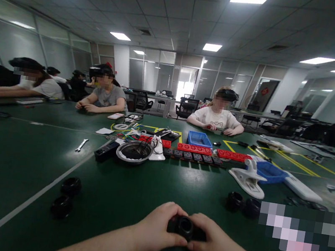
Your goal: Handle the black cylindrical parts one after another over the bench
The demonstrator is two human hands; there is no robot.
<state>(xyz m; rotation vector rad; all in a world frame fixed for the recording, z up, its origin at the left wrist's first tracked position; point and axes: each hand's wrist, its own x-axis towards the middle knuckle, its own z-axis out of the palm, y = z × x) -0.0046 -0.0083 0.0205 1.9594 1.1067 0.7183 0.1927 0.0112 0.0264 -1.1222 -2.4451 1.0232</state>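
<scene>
Close in front of me, a glossy black round part with a hole through its middle (185,227) is held between both hands. My left hand (156,227) curls around its left side, thumb at the front. From the right, my right hand (216,240) closes on it, with the fingertips of both hands nearly meeting. A darker piece of it is partly hidden behind the right fingers. Two similar black ring-shaped parts, one farther (71,185) and one nearer (61,206), lie to the left. Another black pair, a left one (234,201) and a right one (251,208), sits to the right.
Across the green table (106,192) lie a wrench (81,145), a round metal dish (121,156), red socket strips (194,149), a white clip-shaped base (250,183) and two blue bins, one central (199,144), one right (274,176). Several people sit around. A blurred patch covers the right.
</scene>
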